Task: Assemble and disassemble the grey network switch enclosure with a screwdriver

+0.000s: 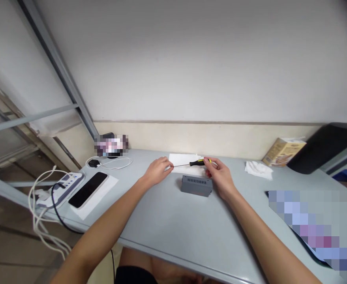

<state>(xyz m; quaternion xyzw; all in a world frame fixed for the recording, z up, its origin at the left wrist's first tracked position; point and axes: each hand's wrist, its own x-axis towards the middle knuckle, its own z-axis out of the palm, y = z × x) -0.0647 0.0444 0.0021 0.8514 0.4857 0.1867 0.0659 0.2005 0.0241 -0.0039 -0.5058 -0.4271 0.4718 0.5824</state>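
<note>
A screwdriver with a black and yellow handle lies level above the desk, its thin shaft pointing left. My right hand is closed on the handle's end. The fingers of my left hand are pinched together at the shaft's tip; whatever else they hold is too small to make out. Just in front of the screwdriver, a grey metal box with a row of vent slots stands on the desk, close to my right hand. White paper lies behind, beneath the screwdriver.
On the left of the grey desk are a phone, a power strip and cables. Crumpled tissue, a yellow carton and a black object stand at the right. A blurred-out flat item lies nearer.
</note>
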